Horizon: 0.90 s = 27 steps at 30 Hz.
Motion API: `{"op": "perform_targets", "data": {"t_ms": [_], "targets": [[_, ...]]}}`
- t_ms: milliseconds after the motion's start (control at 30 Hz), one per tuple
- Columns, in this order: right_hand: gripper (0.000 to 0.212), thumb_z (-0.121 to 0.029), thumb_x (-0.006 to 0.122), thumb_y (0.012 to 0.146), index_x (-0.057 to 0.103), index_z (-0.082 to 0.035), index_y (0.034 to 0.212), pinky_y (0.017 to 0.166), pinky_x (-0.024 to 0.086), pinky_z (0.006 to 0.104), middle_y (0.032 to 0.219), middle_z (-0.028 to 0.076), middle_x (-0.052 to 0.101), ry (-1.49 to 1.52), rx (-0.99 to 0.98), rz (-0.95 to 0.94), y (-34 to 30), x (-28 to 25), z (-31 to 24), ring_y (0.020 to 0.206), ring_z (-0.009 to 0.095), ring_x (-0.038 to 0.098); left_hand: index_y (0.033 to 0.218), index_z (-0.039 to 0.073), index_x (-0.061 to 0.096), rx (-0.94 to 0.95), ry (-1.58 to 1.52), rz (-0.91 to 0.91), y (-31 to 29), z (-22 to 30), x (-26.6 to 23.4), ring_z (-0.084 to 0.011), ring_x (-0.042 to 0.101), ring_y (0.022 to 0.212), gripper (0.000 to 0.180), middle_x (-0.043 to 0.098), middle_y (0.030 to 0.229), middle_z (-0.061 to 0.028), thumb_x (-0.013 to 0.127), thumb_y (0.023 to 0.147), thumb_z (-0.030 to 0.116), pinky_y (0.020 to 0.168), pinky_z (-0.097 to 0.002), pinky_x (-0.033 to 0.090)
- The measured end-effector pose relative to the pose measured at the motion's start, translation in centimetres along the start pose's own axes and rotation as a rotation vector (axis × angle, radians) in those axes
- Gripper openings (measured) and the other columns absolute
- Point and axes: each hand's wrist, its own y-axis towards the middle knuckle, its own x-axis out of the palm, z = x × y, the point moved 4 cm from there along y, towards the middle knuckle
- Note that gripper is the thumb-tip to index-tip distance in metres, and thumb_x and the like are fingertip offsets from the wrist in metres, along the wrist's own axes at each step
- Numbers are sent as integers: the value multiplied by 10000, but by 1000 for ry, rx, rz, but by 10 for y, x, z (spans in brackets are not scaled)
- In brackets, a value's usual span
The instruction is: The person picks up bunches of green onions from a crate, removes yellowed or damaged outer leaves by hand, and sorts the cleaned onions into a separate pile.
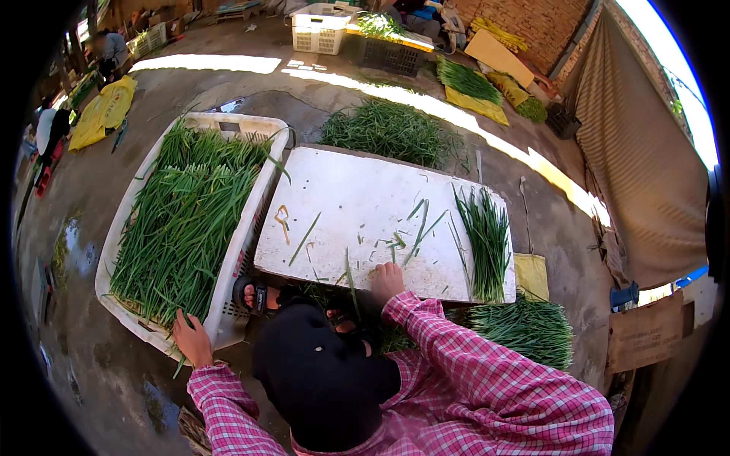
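Observation:
A long white plastic crate full of green garlic chives stands on my left. At its near end, my left hand rests on the leaves, fingers apart. A white board lies in front of me, strewn with loose blades and cut bits. My right hand is at the board's near edge with its fingers curled; what they hold, if anything, is hidden. One single blade sticks up just left of it. Toward the board's right end lies a neat chive bundle.
Behind the board, a loose chive heap lies on the ground. More chives lie beside the board's near right corner, next to a yellow sack. Farther off are a white crate, a yellow sheet and other people. A brown tarp hangs at right.

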Motion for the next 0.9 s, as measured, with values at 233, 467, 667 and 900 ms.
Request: {"op": "perform_targets", "data": {"t_ms": [233,467,667,900], "targets": [[174,-99,471,655,425,-18,802,669,346,409,775,160,424,75,21,9,0,-13,-13,740,311,415,1154,48,387,8,-10,57,-6,-7,-3,-337,433,958,358,474,1049,-186,372,835,210,819,-414,339],[198,-64,463,663,435,-12,852,668,341,403,783,159,427,98,21,25,0,-16,-18,749,317,417,1140,57,404,65,25,133,-6,-8,-4,-344,468,856,363,513,944,-187,397,807,200,774,-413,358],[181,-53,455,712,419,-5,882,684,337,375,793,151,421,231,29,-48,3,-24,-10,742,288,417,1122,39,418,136,24,187,-3,-5,-3,-315,487,794,361,524,825,-160,445,780,150,745,-399,371],[265,23,495,685,417,5,938,651,379,320,814,131,423,433,-205,82,153,-85,-86,716,232,442,1106,35,427,142,42,189,-1,-2,2,-318,485,781,358,519,803,-156,462,762,127,731,-411,368]]}}
